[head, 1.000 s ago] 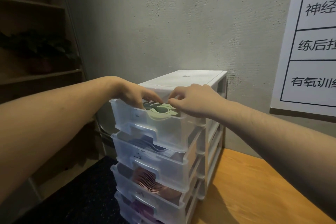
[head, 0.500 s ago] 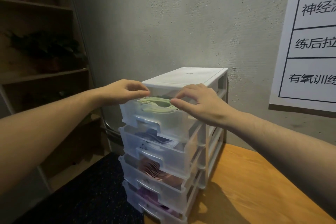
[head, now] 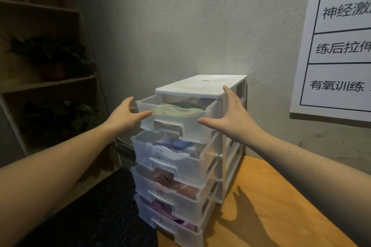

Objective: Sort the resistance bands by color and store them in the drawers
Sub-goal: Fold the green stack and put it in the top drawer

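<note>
- Grey plaster wall [head: 180, 26] behind everything; white chart with black Chinese characters [head: 341, 50] pinned up to the right of the right hand.
- Dark wooden shelving [head: 46, 82] off beyond the left hand, with potted plants [head: 52, 54] in shadow on its boards.
- Orange wooden table [head: 281, 206] below the right forearm; dark speckled floor [head: 96, 210] below the left forearm.
- White plastic drawer unit [head: 200, 84] standing on the table's left edge, between the two hands, four clear drawers all pulled partway out.
- Left hand [head: 124, 115] spread and relaxed at the left end of the top drawer [head: 180, 122], thumb tip touching the drawer's front, fingers reaching past the left corner; holding nothing.
- Right hand [head: 230, 114] spread wide at the right end of the same drawer, thumb pointing left across the front, fingers upright beside the unit's top right corner; contact with the frame hard to judge; holding nothing.
- Pale green resistance bands [head: 176, 111] lying flat inside the top drawer, between the hands, with darker green ones just behind.
- Blue-purple bands [head: 176, 144] in the second drawer, below the hands.
- Pinkish-brown bands [head: 170, 180] in the third drawer.
- Purple and pink bands [head: 166, 210] in the bottom drawer, lowest and nearest the table.
</note>
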`<state>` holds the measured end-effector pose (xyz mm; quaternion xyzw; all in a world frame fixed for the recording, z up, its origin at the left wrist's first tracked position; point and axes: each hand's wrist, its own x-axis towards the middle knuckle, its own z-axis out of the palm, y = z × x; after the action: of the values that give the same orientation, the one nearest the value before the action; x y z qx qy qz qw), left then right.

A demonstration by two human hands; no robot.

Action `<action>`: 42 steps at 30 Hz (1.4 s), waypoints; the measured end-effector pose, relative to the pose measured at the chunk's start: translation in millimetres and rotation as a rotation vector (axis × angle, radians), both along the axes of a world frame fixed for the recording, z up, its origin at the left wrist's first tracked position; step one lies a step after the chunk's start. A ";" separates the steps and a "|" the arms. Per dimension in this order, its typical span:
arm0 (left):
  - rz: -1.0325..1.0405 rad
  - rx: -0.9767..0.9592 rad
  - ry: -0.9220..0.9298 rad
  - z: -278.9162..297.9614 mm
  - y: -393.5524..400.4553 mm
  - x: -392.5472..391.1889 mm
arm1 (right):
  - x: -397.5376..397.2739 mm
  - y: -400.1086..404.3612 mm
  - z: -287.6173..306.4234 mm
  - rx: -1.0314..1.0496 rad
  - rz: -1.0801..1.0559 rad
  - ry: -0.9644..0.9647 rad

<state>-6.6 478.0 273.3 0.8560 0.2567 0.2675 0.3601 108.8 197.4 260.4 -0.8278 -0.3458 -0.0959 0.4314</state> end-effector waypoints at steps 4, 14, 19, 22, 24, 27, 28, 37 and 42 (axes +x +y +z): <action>-0.066 0.017 -0.007 -6.2 -2.8 23.8 | 13.1 -1.7 -3.9 0.019 0.023 0.159; -0.146 0.102 0.062 -15.4 3.8 75.6 | 43.7 10.8 -11.2 0.044 -0.076 0.105; -0.171 0.073 0.107 -20.9 12.7 94.3 | 55.8 15.7 -15.2 0.058 -0.144 0.084; -0.192 0.024 0.114 -22.1 19.8 96.4 | 57.3 18.5 -16.4 0.062 -0.150 0.072; -0.201 0.019 0.121 -20.9 21.7 89.7 | 58.0 19.3 -15.5 0.078 -0.143 0.089; -0.208 0.055 0.126 -24.5 21.0 72.1 | 57.4 17.9 -14.3 0.114 -0.112 0.137; -0.216 0.066 0.140 -26.6 19.6 64.7 | 55.9 16.7 -14.9 0.119 -0.099 0.155; -0.322 0.018 0.274 -60.3 31.4 -18.7 | 4.0 -1.6 -54.8 0.068 0.054 0.342; -0.231 -0.077 0.231 -85.4 31.9 -34.5 | -16.3 -5.8 -78.1 -0.162 0.178 0.342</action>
<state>-41.1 509.9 187.8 0.8904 0.2064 0.1139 0.3893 92.4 191.6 182.2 -0.8302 -0.3457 0.1125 0.4226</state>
